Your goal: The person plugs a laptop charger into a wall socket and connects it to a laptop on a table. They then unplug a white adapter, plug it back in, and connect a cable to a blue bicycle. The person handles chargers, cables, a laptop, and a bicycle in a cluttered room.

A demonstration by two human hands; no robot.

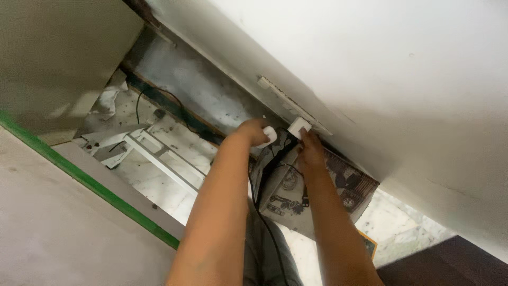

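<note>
Fingers (263, 128) of the left hand (253, 132) curl shut around a small white plug-like block (270, 136), gripping it from above so that its rounded end pokes out toward the wall. Just beside it, the right hand (311, 149) presses its fingertips against a white wall socket (299, 127); those fingers are bunched close together on the socket's lower edge, apparently to steady it, though whether they pinch anything I cannot tell. The white block sits a little to the left of the socket, near it but not yet touching.

Below the two forearms lies a printed cardboard box (312, 196) with dark pictures on its sides, resting on the pale marble floor (159, 185). A black cable (267, 212) runs up over the box toward the hands, which likely explains why the block is held so close to the socket.

Farther off, a white metal frame (159, 159) lies flat on the floor, with crumpled pale wrapping (108, 100) beyond it near the corner. A thin dark wire (159, 95) trails along the stained base of the wall. At the left edge, a grey surface with a green edge strip (90, 182) cuts across the view, and the white wall (370, 69) fills the upper right.
</note>
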